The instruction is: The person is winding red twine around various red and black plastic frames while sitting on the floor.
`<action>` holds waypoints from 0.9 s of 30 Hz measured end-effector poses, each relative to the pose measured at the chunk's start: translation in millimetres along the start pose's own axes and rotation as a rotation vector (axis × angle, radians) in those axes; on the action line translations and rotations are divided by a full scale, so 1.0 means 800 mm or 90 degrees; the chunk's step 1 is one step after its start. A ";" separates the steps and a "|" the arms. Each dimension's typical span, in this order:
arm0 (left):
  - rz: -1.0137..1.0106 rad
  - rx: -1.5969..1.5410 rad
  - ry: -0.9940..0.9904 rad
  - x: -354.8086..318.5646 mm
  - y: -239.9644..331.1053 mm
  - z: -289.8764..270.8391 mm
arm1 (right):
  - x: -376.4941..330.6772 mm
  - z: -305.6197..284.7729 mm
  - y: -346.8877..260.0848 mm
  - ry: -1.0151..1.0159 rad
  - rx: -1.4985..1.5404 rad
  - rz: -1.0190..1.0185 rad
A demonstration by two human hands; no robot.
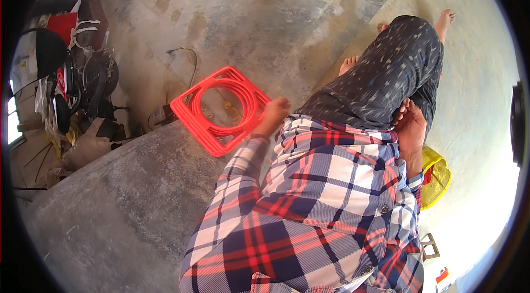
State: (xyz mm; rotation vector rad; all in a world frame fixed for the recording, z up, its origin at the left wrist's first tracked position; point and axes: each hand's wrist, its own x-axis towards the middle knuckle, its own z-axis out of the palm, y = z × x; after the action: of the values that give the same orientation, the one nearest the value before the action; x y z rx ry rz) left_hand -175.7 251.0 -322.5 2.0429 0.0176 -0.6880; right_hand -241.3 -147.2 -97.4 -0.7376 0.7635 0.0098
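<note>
Head view, left hand (275,111) by red frame (251,106)

Red openwork square frame (197,128) with concentric rings (250,106), askew over grey concrete (259,22).

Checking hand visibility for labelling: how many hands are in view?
2. The left hand is beside the red frame, at its right-hand edge; the right hand is by the dark patterned trousers. No others show.
</note>
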 end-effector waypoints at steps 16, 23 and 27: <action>0.023 0.242 -0.090 0.059 0.006 -0.014 | -0.013 -0.012 0.004 -0.005 0.062 -0.027; -0.018 0.326 -0.249 0.054 -0.019 0.020 | -0.039 -0.018 0.003 -0.023 0.117 -0.015; -0.058 0.299 -0.298 0.028 -0.027 0.010 | -0.050 -0.011 0.000 -0.015 0.141 -0.001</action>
State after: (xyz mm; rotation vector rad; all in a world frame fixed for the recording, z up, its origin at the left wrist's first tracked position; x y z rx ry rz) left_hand -166.6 250.7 -353.0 2.2755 -0.3525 -1.3113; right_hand -276.2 -142.8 -76.9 -0.5270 0.7289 -0.0659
